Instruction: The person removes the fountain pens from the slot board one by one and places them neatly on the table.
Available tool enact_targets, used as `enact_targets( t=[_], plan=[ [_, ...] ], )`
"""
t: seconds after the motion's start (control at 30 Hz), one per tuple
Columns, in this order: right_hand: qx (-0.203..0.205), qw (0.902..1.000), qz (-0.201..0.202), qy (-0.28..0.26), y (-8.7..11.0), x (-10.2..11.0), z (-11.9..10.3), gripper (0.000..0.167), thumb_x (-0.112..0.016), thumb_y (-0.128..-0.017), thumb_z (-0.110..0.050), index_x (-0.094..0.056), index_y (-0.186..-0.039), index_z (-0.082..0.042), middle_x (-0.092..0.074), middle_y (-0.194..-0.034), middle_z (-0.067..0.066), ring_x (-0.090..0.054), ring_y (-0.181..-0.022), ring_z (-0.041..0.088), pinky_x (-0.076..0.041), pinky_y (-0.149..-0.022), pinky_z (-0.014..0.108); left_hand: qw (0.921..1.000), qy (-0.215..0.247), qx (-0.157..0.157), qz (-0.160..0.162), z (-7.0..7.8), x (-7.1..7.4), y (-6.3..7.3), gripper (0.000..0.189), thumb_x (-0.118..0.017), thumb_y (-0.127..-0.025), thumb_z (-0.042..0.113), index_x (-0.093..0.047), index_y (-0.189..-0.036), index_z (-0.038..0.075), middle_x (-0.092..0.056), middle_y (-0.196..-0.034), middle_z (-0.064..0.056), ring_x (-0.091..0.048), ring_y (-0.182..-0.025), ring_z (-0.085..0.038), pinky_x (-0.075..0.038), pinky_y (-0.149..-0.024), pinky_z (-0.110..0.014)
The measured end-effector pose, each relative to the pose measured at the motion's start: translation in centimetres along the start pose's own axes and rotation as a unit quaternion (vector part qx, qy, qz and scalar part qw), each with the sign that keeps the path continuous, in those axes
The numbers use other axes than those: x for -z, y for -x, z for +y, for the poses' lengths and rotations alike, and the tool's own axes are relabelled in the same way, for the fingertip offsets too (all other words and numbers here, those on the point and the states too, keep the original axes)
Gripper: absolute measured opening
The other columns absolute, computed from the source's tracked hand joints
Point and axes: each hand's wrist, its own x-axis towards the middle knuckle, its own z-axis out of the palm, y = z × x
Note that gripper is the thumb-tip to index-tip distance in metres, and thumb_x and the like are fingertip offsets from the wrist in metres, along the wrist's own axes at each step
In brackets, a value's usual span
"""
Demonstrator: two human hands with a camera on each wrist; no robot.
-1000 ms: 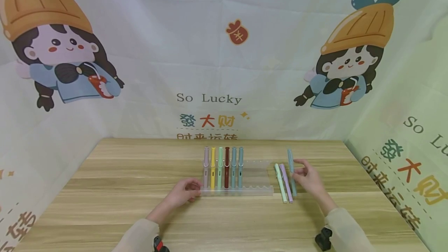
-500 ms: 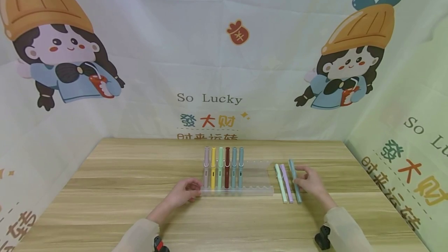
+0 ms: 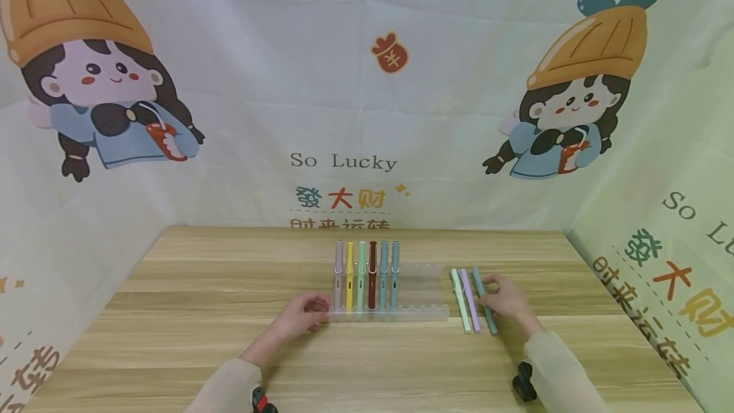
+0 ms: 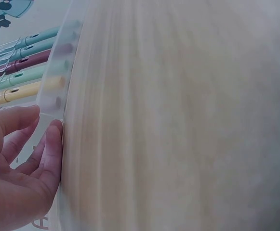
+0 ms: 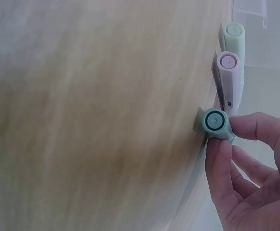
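My right hand pinches a blue-grey pen between thumb and fingers, low over the table at the right. In the right wrist view this pen shows end-on. To its left lie a lilac pen and a pale green pen, side by side. My left hand grips the left end of a clear plastic pen rack with thumb and fingertips. Standing in the rack's left slots are several pens: greyish purple, yellow, mint green, dark red and two blue ones.
Notches at the rack's right side hold no pens. The wooden table ends at a printed cloth backdrop behind and on both sides.
My right hand has come down and toward me with the blue-grey pen, which now lies lower beside the lilac one. My left hand and the rack stay put.
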Motion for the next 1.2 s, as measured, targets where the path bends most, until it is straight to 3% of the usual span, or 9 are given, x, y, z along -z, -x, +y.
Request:
enact_targets(
  t=[0.1, 0.2, 0.3, 0.63, 0.9, 1.2],
  plan=[
    [0.0, 0.9999, -0.007, 0.012, 0.0, 0.0, -0.2, 0.045, -0.06, -0.074, -0.004, -0.045, -0.114, 0.011, -0.054, -0.068, 0.008, -0.048, -0.046, 0.013, -0.045, -0.046, 0.026, 1.0, -0.001, -0.001, 0.001, 1.1, -0.1, 0.5, 0.018, -0.054, -0.082, -0.006, -0.051, -0.098, -0.013, -0.055, -0.088, -0.018, -0.054, -0.076, -0.027, -0.049, -0.062, -0.039],
    [0.001, 0.9999, -0.011, 0.01, -0.1, 0.0, -0.2, 0.046, -0.061, -0.074, -0.004, -0.045, -0.114, 0.011, -0.054, -0.067, 0.008, -0.049, -0.047, 0.014, -0.046, -0.046, 0.027, 1.0, -0.001, -0.001, 0.002, 0.5, 0.0, 0.3, 0.019, -0.056, -0.082, -0.003, -0.052, -0.099, -0.011, -0.056, -0.087, -0.014, -0.054, -0.076, -0.023, -0.049, -0.062, -0.037],
    [0.004, 0.9999, -0.012, 0.008, -0.2, -0.1, -0.1, 0.045, -0.062, -0.074, -0.004, -0.045, -0.113, 0.011, -0.054, -0.067, 0.008, -0.05, -0.047, 0.014, -0.046, -0.047, 0.027, 1.0, 0.0, 0.001, 0.002, -0.9, 0.1, -0.3, 0.02, -0.057, -0.082, 0.0, -0.053, -0.1, -0.009, -0.056, -0.088, -0.011, -0.054, -0.075, -0.021, -0.049, -0.061, -0.035],
    [0.008, 0.9996, -0.01, -0.027, -0.3, -0.2, 0.0, 0.04, -0.06, -0.075, 0.0, -0.047, -0.111, 0.012, -0.054, -0.07, 0.011, -0.054, -0.053, 0.016, -0.049, -0.047, 0.027, 1.0, -0.001, -0.001, 0.001, 0.2, 0.0, 0.0, 0.018, -0.054, -0.082, -0.007, -0.052, -0.098, -0.012, -0.055, -0.088, -0.017, -0.054, -0.076, -0.026, -0.049, -0.062, -0.039],
    [0.002, 0.9993, -0.007, -0.035, -0.4, -0.5, -0.1, 0.04, -0.059, -0.075, 0.0, -0.046, -0.112, 0.012, -0.054, -0.073, 0.012, -0.053, -0.053, 0.016, -0.049, -0.048, 0.028, 1.0, -0.001, -0.001, 0.003, -0.8, 0.1, -0.3, 0.019, -0.057, -0.082, -0.002, -0.053, -0.1, -0.009, -0.056, -0.087, -0.011, -0.054, -0.074, -0.02, -0.049, -0.06, -0.034],
    [-0.001, 0.9992, -0.005, -0.038, -0.3, -0.4, 0.1, 0.042, -0.058, -0.078, -0.003, -0.044, -0.115, 0.012, -0.055, -0.079, 0.016, -0.055, -0.058, 0.017, -0.049, -0.05, 0.029, 1.0, -0.003, 0.006, 0.007, -0.8, 0.0, -0.3, 0.018, -0.056, -0.081, -0.003, -0.054, -0.099, -0.007, -0.056, -0.086, -0.01, -0.054, -0.074, -0.019, -0.049, -0.061, -0.033]
  ],
)
